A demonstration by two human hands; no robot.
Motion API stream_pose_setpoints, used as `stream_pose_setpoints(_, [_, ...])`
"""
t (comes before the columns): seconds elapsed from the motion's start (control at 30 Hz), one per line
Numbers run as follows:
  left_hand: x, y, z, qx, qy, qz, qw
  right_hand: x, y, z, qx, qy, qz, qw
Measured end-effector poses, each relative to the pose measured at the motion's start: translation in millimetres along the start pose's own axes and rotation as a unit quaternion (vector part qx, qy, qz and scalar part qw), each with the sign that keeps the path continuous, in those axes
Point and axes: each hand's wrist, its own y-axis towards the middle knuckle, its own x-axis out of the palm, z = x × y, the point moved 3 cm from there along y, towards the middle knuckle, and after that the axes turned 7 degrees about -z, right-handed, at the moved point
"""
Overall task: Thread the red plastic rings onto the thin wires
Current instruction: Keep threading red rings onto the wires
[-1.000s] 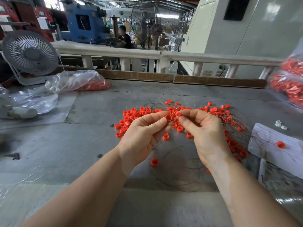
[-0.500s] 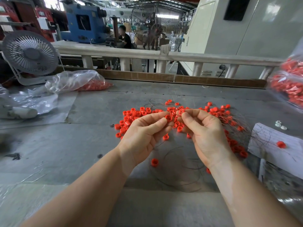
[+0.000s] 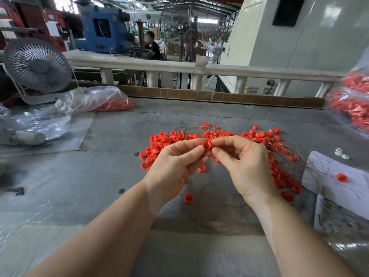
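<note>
A small red plastic ring [image 3: 206, 146] is held above the grey table between both hands. My left hand [image 3: 175, 166] pinches it from the left with thumb and forefinger. My right hand [image 3: 241, 162] pinches at its right side; a wire between those fingers is too thin to make out. Behind the hands lies a pile of loose red rings [image 3: 171, 139], spreading right among thin wires [image 3: 287, 144]. Coiled thin wire [image 3: 217, 204] lies on the table under my wrists, next to a single ring [image 3: 188, 198].
A clear bag of red rings [image 3: 95, 100] and a small grey fan [image 3: 37, 65] sit at the back left. Another bag of rings [image 3: 351, 104] hangs at the right edge. Paper sheets [image 3: 335, 176] with one ring [image 3: 341, 177] lie at the right.
My right fingertips have closed in against the ring held by my left hand. Both hands stay in nearly the same place.
</note>
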Motion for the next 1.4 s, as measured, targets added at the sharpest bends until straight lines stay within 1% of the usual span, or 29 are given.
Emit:
stream_pose_setpoints(0.2, [2.1,-0.3,0.0,0.005,0.016,0.002,1.0,-1.4,0.3,-1.4,0.0,-0.024,0.008,1.0])
stream_pose_setpoints(0.3, [2.2,-0.4,0.8,0.009,0.013,0.009,1.0,-1.3,0.3,-3.7,-0.012,-0.052,0.02,0.998])
stream_pose_setpoints(0.47, [1.9,-0.7,1.8,0.014,0.012,0.017,1.0,-0.5,-1.0,-6.8,-0.032,-0.058,0.031,0.997])
stream_pose_setpoints(0.53, [2.4,-0.8,1.7,0.015,0.012,0.017,1.0,-0.8,-0.9,-6.2,-0.025,-0.041,0.032,0.998])
stream_pose_setpoints(0.67, [2.3,-1.0,1.8,0.015,0.016,0.018,1.0,-3.2,0.4,-1.4,0.028,0.047,0.038,0.998])
stream_pose_setpoints(0.8, [1.8,-1.1,1.9,0.012,0.016,0.02,1.0,-2.0,0.6,1.8,0.07,0.132,0.019,0.989])
stream_pose_setpoints(0.9, [2.2,-1.3,2.1,0.011,0.02,0.019,1.0,-0.7,1.0,3.4,0.082,0.169,0.01,0.982])
stream_pose_setpoints(1.17, [1.9,-1.6,1.8,0.012,0.017,0.02,1.0,-2.0,0.6,6.9,0.099,0.179,-0.006,0.979])
stream_pose_setpoints(1.4, [1.9,-1.7,1.5,0.012,0.016,0.019,1.0,-2.4,0.6,5.6,0.099,0.171,0.007,0.98])
